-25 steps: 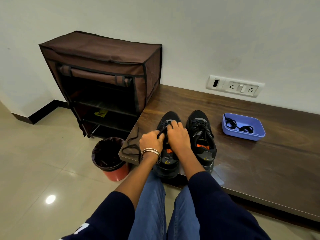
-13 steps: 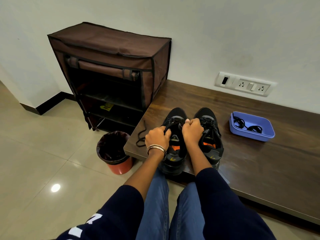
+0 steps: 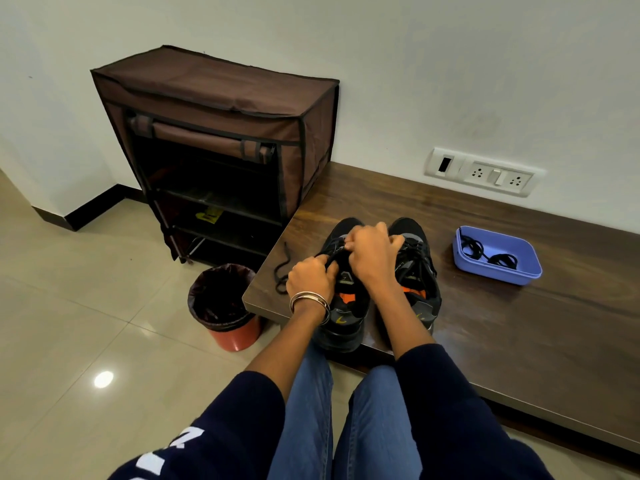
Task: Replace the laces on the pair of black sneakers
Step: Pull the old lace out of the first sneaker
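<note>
Your left hand (image 3: 311, 275) and right hand (image 3: 372, 254) both pinch the lace (image 3: 334, 252) over the left sneaker (image 3: 341, 306); right sneaker (image 3: 420, 271) beside it.

No readable text anywhere. Left sneaker (image 3: 341, 306) tongue has a small white emblem, too blurred to read; both sneakers carry a small yellow mark at the heel, shape only. Navy sleeve (image 3: 207, 441) shows white print cut off by the frame, illegible.
</note>
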A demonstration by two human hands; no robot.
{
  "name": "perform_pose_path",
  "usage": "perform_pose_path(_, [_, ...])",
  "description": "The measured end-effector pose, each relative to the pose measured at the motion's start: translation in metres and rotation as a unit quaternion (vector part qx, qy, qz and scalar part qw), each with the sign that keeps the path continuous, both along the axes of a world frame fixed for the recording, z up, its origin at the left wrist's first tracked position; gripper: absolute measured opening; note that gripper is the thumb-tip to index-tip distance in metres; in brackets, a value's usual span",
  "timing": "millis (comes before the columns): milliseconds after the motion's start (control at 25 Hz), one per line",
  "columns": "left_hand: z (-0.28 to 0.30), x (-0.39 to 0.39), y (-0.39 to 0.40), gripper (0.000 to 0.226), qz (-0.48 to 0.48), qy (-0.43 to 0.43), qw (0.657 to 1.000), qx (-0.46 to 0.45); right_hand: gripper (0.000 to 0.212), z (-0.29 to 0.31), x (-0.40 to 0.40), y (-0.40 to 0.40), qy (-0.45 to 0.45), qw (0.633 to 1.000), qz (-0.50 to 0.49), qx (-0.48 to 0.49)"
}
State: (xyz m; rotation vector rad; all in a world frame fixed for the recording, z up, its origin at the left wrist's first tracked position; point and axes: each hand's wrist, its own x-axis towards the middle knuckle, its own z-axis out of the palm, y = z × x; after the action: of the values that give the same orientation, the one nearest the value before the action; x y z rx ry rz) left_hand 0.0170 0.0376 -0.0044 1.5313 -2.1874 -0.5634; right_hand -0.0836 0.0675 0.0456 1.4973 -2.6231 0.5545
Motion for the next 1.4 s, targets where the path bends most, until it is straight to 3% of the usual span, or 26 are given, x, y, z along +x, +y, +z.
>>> perform_pose_path(40, [0.0, 0.0, 0.001, 0.029, -0.001, 0.0, 1.0, -0.002, 0.033, 0.002, -0.004, 0.006, -0.076, 0.991, -0.03, -0.104])
perform_pose_path(80, [0.0, 0.0, 0.001, 0.03, -0.004, 0.0, 1.0, -0.005, 0.042, 0.006, -0.006, 0.013, -0.16, 0.959, -0.079, -0.22])
perform_pose_path(160, [0.001, -0.001, 0.001, 0.031, -0.01, 0.0, 1.0, -0.008, 0.042, 0.006, -0.012, 0.022, -0.264, 0.869, -0.186, -0.375])
perform_pose_path(200, [0.001, -0.001, 0.001, 0.03, -0.013, -0.002, 1.0, -0.007, 0.036, 0.005, -0.011, 0.023, -0.271, 0.862, -0.233, -0.36])
perform_pose_path(280, [0.001, -0.001, 0.002, 0.03, -0.013, 0.001, 1.0, -0.008, 0.027, 0.003, -0.009, 0.019, -0.238, 0.908, -0.257, -0.231])
perform_pose_path(440, [0.0, -0.001, 0.001, 0.029, -0.011, -0.005, 1.0, -0.008, 0.023, -0.004, -0.001, 0.004, -0.049, 0.996, -0.068, -0.004])
perform_pose_path(520, [0.0, 0.0, 0.0, 0.028, -0.016, -0.011, 1.0, -0.008, 0.02, -0.01, 0.006, -0.002, 0.021, 0.995, -0.007, 0.092])
perform_pose_path(640, [0.0, -0.001, 0.0, 0.028, -0.019, -0.008, 1.0, -0.007, 0.013, -0.014, 0.007, -0.002, 0.005, 0.996, -0.014, 0.092])
perform_pose_path(720, [0.0, -0.001, 0.0, 0.029, -0.015, -0.009, 1.0, -0.007, 0.015, -0.009, 0.003, 0.007, -0.088, 0.995, -0.043, 0.02])
perform_pose_path(760, [0.001, -0.002, 0.0, 0.03, -0.013, -0.01, 1.0, -0.005, 0.019, -0.004, 0.001, 0.012, -0.177, 0.979, -0.075, -0.063])
perform_pose_path(840, [0.0, -0.002, 0.0, 0.03, -0.012, -0.01, 1.0, 0.002, 0.021, 0.006, 0.002, 0.022, -0.335, 0.887, -0.156, -0.277])
perform_pose_path(880, [0.0, -0.002, 0.0, 0.03, -0.012, -0.01, 1.0, 0.004, 0.019, 0.009, 0.005, 0.026, -0.359, 0.84, -0.203, -0.353])
perform_pose_path(920, [0.001, -0.002, 0.0, 0.03, -0.014, -0.012, 1.0, 0.005, 0.017, 0.011, 0.008, 0.027, -0.344, 0.824, -0.248, -0.376])
perform_pose_path(1000, [0.002, -0.002, 0.0, 0.031, -0.018, -0.015, 1.0, 0.005, 0.025, 0.011, 0.01, 0.023, -0.238, 0.881, -0.284, -0.295])
perform_pose_path(1120, [0.001, -0.002, -0.002, 0.03, -0.02, -0.016, 1.0, 0.009, 0.033, -0.001, 0.005, 0.008, -0.123, 0.981, -0.112, -0.103])
perform_pose_path(1240, [-0.001, -0.002, -0.003, 0.028, -0.022, -0.013, 1.0, 0.007, 0.023, -0.022, 0.005, -0.003, -0.065, 0.994, -0.03, 0.077])
perform_pose_path(1320, [-0.001, -0.002, -0.003, 0.028, -0.017, -0.008, 1.0, 0.004, 0.016, -0.032, 0.003, -0.004, -0.067, 0.996, -0.028, 0.048])
perform_pose_path(1400, [-0.001, -0.003, -0.002, 0.028, -0.012, -0.004, 1.0, 0.005, 0.01, -0.032, 0.0, 0.001, -0.13, 0.99, -0.027, -0.053])
